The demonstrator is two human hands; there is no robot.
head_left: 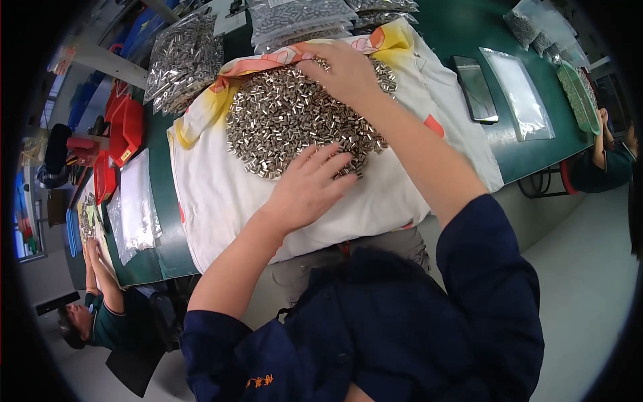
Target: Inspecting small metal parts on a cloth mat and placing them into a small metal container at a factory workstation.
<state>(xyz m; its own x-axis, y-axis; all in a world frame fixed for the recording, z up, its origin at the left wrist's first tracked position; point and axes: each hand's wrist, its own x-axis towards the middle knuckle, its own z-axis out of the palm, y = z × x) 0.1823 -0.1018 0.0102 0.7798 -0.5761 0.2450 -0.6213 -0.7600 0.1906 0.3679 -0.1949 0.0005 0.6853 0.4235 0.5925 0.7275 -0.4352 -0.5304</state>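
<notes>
A wide pile of small shiny metal cylinders [288, 110] lies on a white cloth [221, 208] with yellow and coral patches. My left hand [308, 186] rests at the pile's near edge, fingers spread and touching the pieces. Over the far side reaches my right hand [345, 72], its fingers apart and pointing left, close to the cloth's bunched far edge. Some pieces show between its thumb and fingers. Neither hand visibly holds anything, though the right palm is hidden.
Clear bags of metal pieces [184, 60] stand at the far left, more bags [301, 20] behind the pile. A phone [475, 89] and a flat plastic bag [517, 94] lie right. Red bins [126, 130] and another plastic bag [137, 201] are left. Co-workers [110, 315] sit at both sides.
</notes>
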